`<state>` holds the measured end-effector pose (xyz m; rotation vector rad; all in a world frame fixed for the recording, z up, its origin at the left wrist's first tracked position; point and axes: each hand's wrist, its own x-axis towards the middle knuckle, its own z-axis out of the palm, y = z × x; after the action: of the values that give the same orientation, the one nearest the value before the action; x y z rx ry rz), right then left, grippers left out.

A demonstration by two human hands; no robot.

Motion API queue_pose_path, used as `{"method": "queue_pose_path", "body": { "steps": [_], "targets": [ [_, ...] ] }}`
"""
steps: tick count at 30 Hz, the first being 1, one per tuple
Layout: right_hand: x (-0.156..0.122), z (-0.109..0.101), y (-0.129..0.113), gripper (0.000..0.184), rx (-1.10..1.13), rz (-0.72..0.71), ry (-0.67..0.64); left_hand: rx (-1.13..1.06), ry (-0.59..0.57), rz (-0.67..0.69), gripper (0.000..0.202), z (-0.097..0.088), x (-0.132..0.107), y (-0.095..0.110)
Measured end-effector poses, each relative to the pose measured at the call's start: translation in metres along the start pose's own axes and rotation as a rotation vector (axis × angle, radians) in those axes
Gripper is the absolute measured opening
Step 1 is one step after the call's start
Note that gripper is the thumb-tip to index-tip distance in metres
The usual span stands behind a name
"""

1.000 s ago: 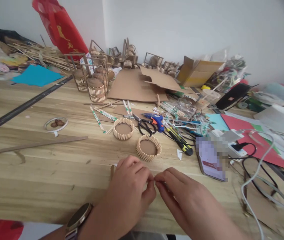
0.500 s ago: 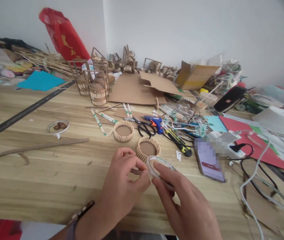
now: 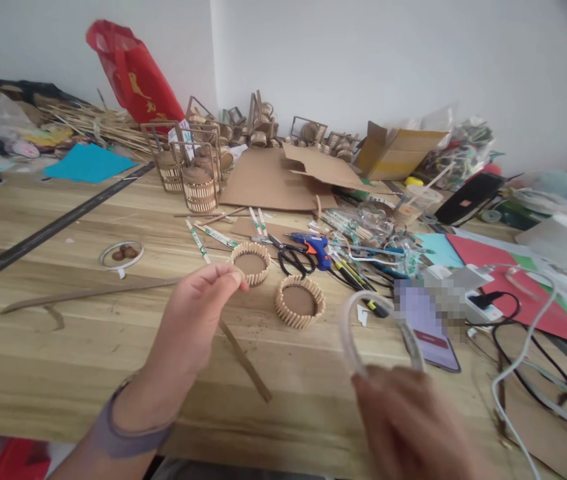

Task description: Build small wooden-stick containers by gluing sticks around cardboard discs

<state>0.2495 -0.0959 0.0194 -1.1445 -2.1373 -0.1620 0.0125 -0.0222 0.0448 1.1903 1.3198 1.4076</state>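
My left hand [image 3: 203, 300] is closed in a pinch, its thumb against the forefinger; whatever sits between the tips is too small to make out. From beneath that hand runs a thin brown strip [image 3: 248, 367]; its upper end is hidden, so I cannot tell whether the fingers hold it. Blurred by motion, my right hand [image 3: 408, 420] grips a thin roll of tape [image 3: 350, 333] by its lower edge, holding it upright. Beyond the hands stand two round cardboard trays walled with small wooden sticks, the nearer tray [image 3: 279, 307] and the farther tray [image 3: 249, 279].
Scissors [image 3: 297, 261], a blue glue gun [image 3: 317, 248] and a yellow cutter [image 3: 348, 273] lie past the trays. A phone [image 3: 436, 350] and white cable [image 3: 526, 340] are at right. Left are another tape ring [image 3: 108, 261] around brown balls and a long brown strip [image 3: 88, 293].
My hands have moved apart: the left goes left and up, the right goes right and down with the tape roll. The brown strip now shows more of its length.
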Motion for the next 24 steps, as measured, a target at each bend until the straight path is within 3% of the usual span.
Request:
{"method": "queue_pose_path", "body": {
  "steps": [2,4,7,10,12,15,19,24],
  "targets": [
    [0.005,0.005,0.021,0.009,-0.134,0.184,0.118,0.018,-0.064,-0.003,0.019,-0.007,0.007,0.001],
    [0.008,0.017,0.045,0.009,-0.202,0.245,0.120,0.034,-0.123,-0.008,0.023,-0.010,0.009,0.003],
    [0.005,0.038,0.074,0.015,-0.191,0.185,-0.027,0.027,-0.223,-0.031,0.027,-0.008,0.007,0.005],
    [0.003,0.049,0.085,0.021,-0.137,0.145,-0.187,0.015,-0.352,-0.074,0.021,-0.006,0.005,0.006],
    [0.007,0.048,0.082,0.021,-0.096,0.151,-0.219,0.006,-0.426,-0.086,0.016,-0.004,0.003,0.005],
    [0.022,0.039,0.063,0.020,0.006,0.236,-0.129,-0.021,-0.513,-0.099,0.017,-0.002,0.001,0.005],
    [0.056,0.025,0.024,0.023,0.423,0.420,-0.182,-0.028,-0.611,-0.124,0.023,0.004,-0.003,0.007],
    [0.085,0.028,-0.003,0.031,0.811,0.499,-0.271,-0.015,-0.631,-0.168,0.030,0.010,-0.007,0.009]
  ]
}}
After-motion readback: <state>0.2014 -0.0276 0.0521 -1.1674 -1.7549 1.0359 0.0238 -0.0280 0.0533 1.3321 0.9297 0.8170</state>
